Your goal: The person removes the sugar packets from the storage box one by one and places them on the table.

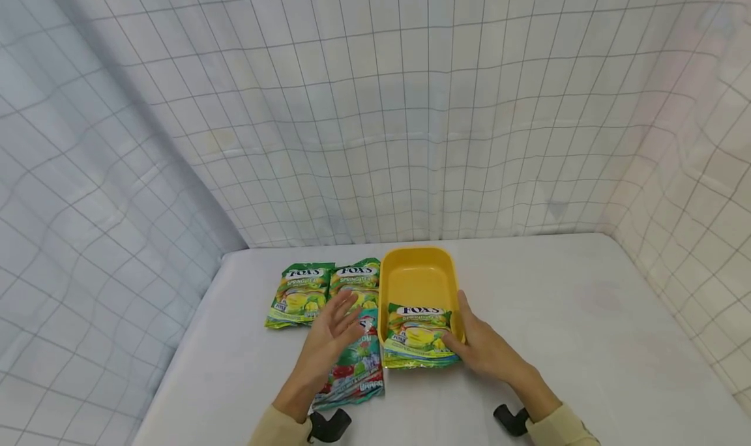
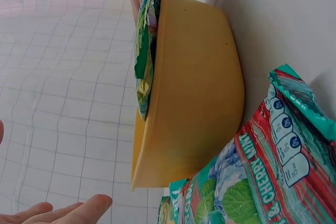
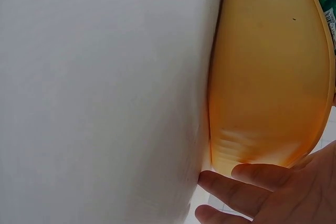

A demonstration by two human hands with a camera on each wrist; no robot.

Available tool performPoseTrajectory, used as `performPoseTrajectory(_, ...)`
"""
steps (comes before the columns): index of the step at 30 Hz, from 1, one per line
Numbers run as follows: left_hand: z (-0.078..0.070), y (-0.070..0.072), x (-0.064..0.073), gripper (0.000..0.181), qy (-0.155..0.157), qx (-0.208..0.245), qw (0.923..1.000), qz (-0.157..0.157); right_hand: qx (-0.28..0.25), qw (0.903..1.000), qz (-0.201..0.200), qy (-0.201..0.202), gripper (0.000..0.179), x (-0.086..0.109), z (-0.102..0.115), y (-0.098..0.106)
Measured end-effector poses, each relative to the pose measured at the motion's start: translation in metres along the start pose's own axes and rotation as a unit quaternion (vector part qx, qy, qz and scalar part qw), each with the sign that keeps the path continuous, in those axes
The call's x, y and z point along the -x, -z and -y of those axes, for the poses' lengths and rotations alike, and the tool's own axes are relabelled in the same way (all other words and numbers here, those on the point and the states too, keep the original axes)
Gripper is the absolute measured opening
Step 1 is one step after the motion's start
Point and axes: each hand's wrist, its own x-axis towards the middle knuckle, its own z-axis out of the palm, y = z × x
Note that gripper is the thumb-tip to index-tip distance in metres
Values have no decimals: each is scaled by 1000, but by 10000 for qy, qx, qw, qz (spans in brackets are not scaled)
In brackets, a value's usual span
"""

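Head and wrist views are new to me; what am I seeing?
The left grip and right grip are a person's bare hands, no machine. The head view looks forward and down; the others come from the wrists. On the white table are a yellow tub and, left of it, green packets and a teal-red packet. Another green packet lies across the tub's near end. The right grip holds the tub's side, thumb over that packet; the left grip holds nothing.

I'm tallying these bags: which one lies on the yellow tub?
The green Spring Tea bag nearest the right hand, across the near rim of the yellow tub. The other bags are left of the tub.
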Motion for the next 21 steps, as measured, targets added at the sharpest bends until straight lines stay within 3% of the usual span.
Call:
performPoseTrajectory(11, 0, -17, -7, 81, 303, 430, 9972, 537, -136, 9999, -42, 84, 92, 2, 4, 2)
performPoseTrajectory(21, 0, -25, -9, 82, 602, 614, 9934, 754, -134, 9999, -34, 51, 90, 2, 5, 2)
